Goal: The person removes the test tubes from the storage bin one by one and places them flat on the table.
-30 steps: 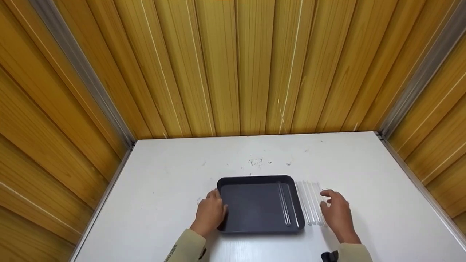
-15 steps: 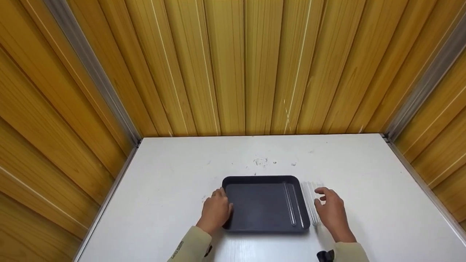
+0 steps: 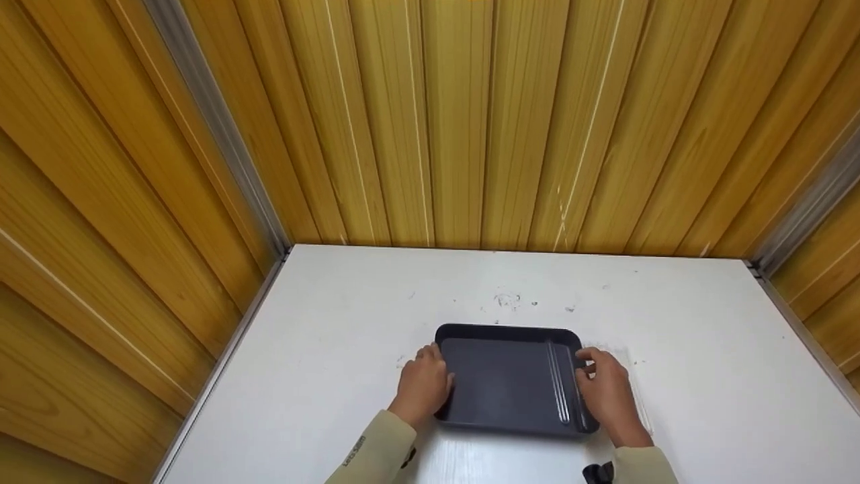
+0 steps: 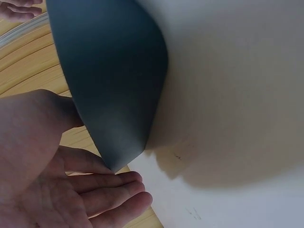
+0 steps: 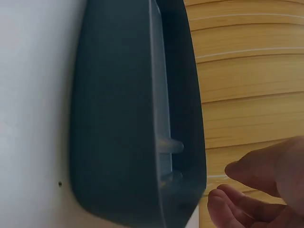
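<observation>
A dark grey rectangular tray (image 3: 500, 383) lies on the white table. My left hand (image 3: 423, 383) holds its left rim, with the thumb over the edge and the fingers along the outer wall, as the left wrist view shows. Beside the tray's right rim is my right hand (image 3: 608, 386), thumb and index finger apart; the right wrist view shows a gap between it and the tray wall (image 5: 114, 109). Clear slender tubes (image 3: 559, 383) with rounded ends lie inside the tray along its right side. More clear tubes (image 3: 643, 403) lie on the table right of the tray, mostly hidden by the right hand.
The white table (image 3: 349, 323) has small dark scuff marks behind the tray. Wood-patterned panel walls (image 3: 457, 134) rise at the back and both sides, with grey metal posts (image 3: 215, 121) at the corners.
My right hand has moved left, from over the loose tubes to the tray's right rim. The left hand stays on the left rim. The head view has turned slightly.
</observation>
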The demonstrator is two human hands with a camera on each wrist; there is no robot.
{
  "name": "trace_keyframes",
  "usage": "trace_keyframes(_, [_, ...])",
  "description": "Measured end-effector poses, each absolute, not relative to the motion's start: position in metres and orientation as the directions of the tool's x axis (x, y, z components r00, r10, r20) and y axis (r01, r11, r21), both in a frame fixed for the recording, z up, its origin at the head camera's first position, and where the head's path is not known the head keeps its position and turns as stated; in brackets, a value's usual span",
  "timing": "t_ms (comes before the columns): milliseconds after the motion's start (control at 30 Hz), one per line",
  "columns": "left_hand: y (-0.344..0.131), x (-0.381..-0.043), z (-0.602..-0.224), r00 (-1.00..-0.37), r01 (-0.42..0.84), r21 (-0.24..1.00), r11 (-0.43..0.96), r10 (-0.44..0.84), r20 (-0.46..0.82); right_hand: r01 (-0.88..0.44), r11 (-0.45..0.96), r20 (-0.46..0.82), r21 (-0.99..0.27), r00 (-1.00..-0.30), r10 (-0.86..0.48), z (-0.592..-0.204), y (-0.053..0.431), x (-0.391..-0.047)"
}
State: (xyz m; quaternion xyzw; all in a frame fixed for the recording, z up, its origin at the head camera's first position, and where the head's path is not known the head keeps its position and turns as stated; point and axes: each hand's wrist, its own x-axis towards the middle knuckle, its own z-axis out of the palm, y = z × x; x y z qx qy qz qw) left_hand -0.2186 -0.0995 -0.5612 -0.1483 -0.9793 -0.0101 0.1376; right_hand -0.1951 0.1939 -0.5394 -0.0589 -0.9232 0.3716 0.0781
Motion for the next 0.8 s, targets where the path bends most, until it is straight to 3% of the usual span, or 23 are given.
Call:
trace_keyframes(533, [-0.098, -0.221, -0.562, -0.928, 0.285, 0.005, 0.959, 0.274, 0.251, -0.001, 0.772, 0.070, -0.636, -0.996, 0.056, -0.559, 0.174, -0.206])
trace_keyframes(800, [-0.101, -0.219, -0.561, -0.910, 0.292, -0.071, 0.954, 0.300, 0.285, -0.057, 0.826, 0.123, -0.561, -0.992, 0.015, -0.566, 0.165, -0.208])
